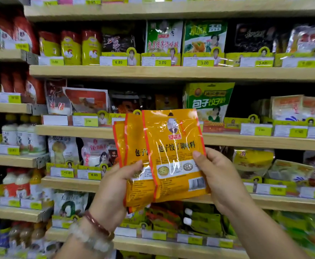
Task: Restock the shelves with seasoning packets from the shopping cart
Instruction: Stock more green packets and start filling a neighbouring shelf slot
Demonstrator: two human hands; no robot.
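We hold a fanned stack of orange seasoning packets [173, 156] up in front of the wooden shelves [171, 73], level with the third and fourth boards. Our left hand [115, 187] grips the lower left of the stack, thumb pressed across the front of the rear packets. Our right hand [218, 176] grips the front packet at its right edge, thumb on the printed face just above the barcode, fingers behind. The packets stand roughly upright, tilted slightly left, overlapping one another. On our left wrist sit a dark red bracelet [97, 224] and a pale beaded bracelet [91, 240]. Behind the packets, a green dumpling-seasoning bag [209, 101] stands on the shelf, with yellow price tags [162, 62] along the shelf edges.
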